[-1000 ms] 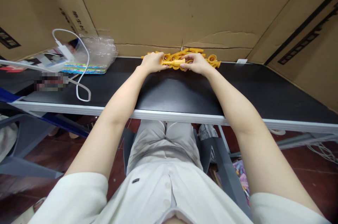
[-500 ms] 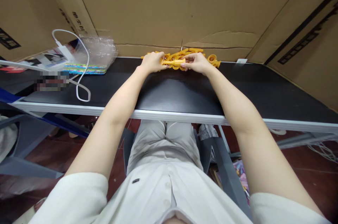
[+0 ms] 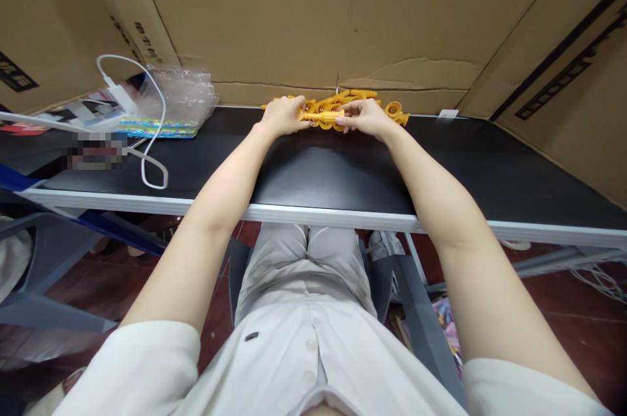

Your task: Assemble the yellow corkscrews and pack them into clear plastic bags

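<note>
Between my two hands is a slim yellow plastic piece (image 3: 323, 115), roughly level, in front of a heap of yellow plastic parts (image 3: 337, 102). My left hand (image 3: 284, 115) is closed on its left end. On the right end, the fingers of my right hand (image 3: 366, 117) pinch it. Round cup-like shapes and rods show in the heap, and one cup-shaped part (image 3: 393, 109) lies just right of my right hand. Its exact kind is too small to make out. My hands cover some of the parts behind them.
The black tabletop (image 3: 337, 174) has a silver front edge. Cardboard panels (image 3: 274, 17) stand along its back and right side. To the left lie a white cable (image 3: 164, 102), a clear plastic bag (image 3: 183, 93) and a colourful flat stack (image 3: 161, 130). My legs are under the table.
</note>
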Motion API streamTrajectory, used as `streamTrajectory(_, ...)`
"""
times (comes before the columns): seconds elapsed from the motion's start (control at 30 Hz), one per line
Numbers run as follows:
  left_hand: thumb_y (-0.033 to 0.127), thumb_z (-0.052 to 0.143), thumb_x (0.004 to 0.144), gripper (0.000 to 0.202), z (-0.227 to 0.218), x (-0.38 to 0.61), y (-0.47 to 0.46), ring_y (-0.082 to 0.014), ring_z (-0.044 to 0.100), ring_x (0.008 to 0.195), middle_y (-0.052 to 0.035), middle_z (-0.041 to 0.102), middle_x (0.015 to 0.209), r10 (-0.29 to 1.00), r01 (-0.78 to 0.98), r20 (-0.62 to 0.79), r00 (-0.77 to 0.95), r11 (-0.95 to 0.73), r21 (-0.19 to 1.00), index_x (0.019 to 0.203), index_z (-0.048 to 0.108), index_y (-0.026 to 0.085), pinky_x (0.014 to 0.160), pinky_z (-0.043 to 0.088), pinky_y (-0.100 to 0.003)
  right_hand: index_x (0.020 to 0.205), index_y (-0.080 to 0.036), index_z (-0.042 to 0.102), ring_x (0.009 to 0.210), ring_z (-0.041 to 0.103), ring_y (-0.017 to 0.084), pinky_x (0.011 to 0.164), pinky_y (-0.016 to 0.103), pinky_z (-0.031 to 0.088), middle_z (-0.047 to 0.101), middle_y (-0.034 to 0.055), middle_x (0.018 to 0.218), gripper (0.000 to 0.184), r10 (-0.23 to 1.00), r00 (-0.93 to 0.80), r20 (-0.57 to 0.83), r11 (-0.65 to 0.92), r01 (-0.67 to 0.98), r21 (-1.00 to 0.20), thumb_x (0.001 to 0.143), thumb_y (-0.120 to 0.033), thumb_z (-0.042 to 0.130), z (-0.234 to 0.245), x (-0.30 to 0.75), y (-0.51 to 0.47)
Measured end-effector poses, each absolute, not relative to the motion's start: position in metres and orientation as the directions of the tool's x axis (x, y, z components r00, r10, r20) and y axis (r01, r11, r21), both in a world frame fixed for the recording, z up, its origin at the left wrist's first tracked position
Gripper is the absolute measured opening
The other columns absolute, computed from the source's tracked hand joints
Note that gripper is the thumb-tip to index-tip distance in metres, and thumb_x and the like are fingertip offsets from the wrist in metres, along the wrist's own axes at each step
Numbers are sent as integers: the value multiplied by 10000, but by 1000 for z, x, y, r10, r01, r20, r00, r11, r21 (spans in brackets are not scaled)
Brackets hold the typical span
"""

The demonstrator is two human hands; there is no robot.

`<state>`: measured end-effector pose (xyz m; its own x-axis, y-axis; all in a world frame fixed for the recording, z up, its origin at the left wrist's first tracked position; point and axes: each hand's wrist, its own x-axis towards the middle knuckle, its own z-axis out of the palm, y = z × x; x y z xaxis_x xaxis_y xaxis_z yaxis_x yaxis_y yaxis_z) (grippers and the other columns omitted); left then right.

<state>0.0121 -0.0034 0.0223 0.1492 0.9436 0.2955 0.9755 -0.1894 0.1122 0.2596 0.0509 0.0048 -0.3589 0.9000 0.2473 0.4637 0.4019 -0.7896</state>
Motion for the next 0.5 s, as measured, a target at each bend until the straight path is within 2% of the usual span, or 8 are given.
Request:
streamTrajectory(0.17,510,736,958,644,21,12,-4,-427,659,1381,-148,769,1389,942,967,311,126,-187,174,1542,632,261,1166,504,-488,1092,-221,685,1024,779,258,930,433,707,739,84,1111,506,908,-294,299,400,391,-829,782,-406,1039,12,252,35)
streamTrajectory(0.3,519,741,935,922,22,9,-6,-379,668,1402,-123,717,1517,915,924,371,161,-272,269,1761,391,309,1166,511,-421,1117,-247,598,1084,776,236,925,379,679,722,65,1185,567,908,-268,322,397,308,-865,807,-463,1021,17,248,30)
streamTrajectory(0.37,557,721,938,1008,22,3,-6,-352,677,1394,-120,681,1575,906,903,399,144,-285,322,1815,278,333,1158,521,-389,1135,-254,556,1092,773,221,943,364,657,718,67,1244,549,909,-227,350,403,261,-877,851,-442,987,20,248,34)
streamTrajectory(0.43,593,665,967,982,20,-6,-1,-336,673,1405,-117,658,1607,906,893,417,76,-248,375,1826,246,365,1172,523,-389,1161,-257,509,1072,765,191,965,348,632,704,79,1340,462,902,-162,399,425,191,-885,936,-361,899,24,249,42)
streamTrajectory(0.5,591,602,1006,913,14,-19,9,-336,649,1449,-125,642,1628,904,886,427,-20,-182,426,1824,253,383,1210,509,-429,1176,-257,457,1069,741,156,978,325,609,663,108,1457,355,880,-65,470,474,143,-869,1008,-248,769,31,251,51)
